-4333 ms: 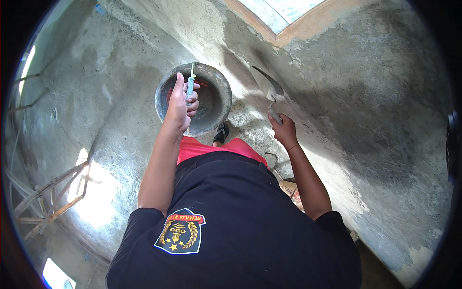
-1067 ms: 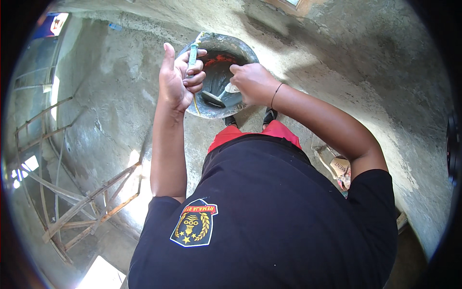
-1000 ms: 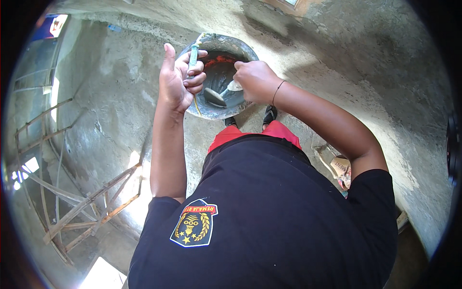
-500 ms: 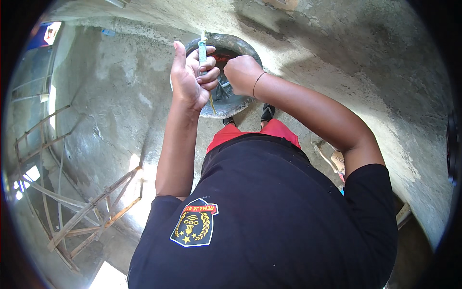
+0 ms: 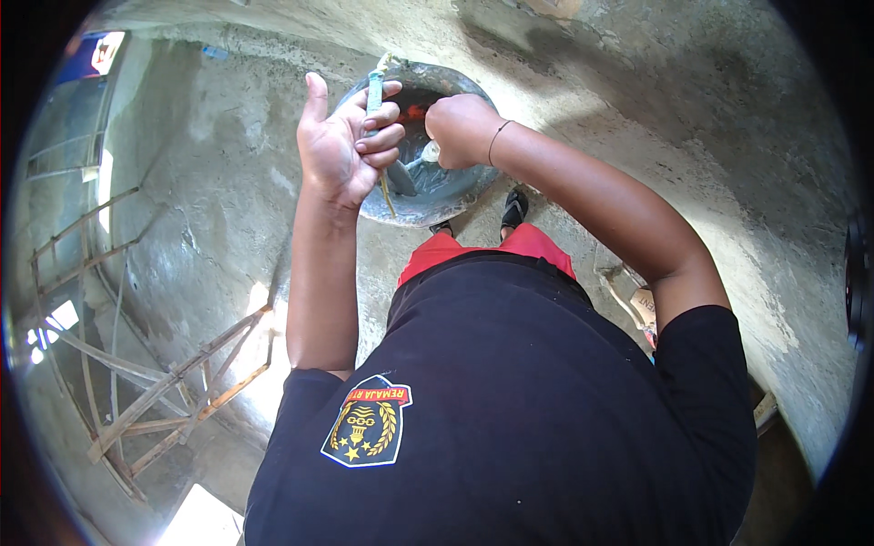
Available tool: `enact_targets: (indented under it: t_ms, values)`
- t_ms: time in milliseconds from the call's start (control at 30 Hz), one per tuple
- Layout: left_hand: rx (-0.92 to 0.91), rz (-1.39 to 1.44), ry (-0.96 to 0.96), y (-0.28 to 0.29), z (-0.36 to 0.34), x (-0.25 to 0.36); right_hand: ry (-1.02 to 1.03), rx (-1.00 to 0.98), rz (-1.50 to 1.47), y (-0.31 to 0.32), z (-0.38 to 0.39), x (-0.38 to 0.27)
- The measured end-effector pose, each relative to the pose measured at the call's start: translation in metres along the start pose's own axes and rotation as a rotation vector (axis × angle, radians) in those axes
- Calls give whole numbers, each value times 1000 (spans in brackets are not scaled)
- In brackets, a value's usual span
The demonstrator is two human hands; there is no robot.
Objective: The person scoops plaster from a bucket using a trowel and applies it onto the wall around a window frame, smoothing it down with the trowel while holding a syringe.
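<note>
My left hand [image 5: 341, 150] is raised palm up with the thumb stretched out. Its fingers curl round a narrow light-blue tool [image 5: 374, 91], seen edge-on, with yellowish edges at both ends; its exact kind is unclear. My right hand [image 5: 462, 132] is a fist, back of the hand upward, over a round, grey-crusted tub [image 5: 473, 187]. A pale knob-like end [image 5: 431, 152] pokes out beneath that fist, and a thin grey piece runs from it into the tub; I cannot make out its kind. Inside the tub are a wet-looking grey surface and an orange-red patch [image 5: 417, 113].
My sandalled feet [image 5: 514, 209] stand just behind the tub. A wooden frame of thin poles [image 5: 182, 391] is at the left. Rough concrete [image 5: 637, 118] surrounds me. A brown paper bag [image 5: 643, 308] lies by my right side, and a small blue thing [image 5: 216, 53] at the far left.
My left hand, with the blue tool, has shifted slightly left. My right hand has turned a little, and the pale end under it now shows. More of the orange-red patch shows.
</note>
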State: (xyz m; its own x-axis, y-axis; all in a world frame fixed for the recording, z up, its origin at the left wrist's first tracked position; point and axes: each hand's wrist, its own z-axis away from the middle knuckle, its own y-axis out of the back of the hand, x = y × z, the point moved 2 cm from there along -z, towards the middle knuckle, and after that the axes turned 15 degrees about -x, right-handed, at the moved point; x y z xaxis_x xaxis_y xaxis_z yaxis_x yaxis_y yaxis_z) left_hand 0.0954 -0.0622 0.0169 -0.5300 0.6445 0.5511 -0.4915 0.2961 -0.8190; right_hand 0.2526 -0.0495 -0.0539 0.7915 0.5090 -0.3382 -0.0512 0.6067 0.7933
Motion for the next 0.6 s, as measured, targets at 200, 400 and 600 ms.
enact_targets:
  t_ms: [200,400,600]
  values:
    - [157,-51,-4,4,2,2,54,43,10,5,14,4]
    - [155,-53,0,8,2,0,47,125,16,7,41,17]
    - [151,-34,-25,14,3,2,-50,318,-191,-1,93,51]
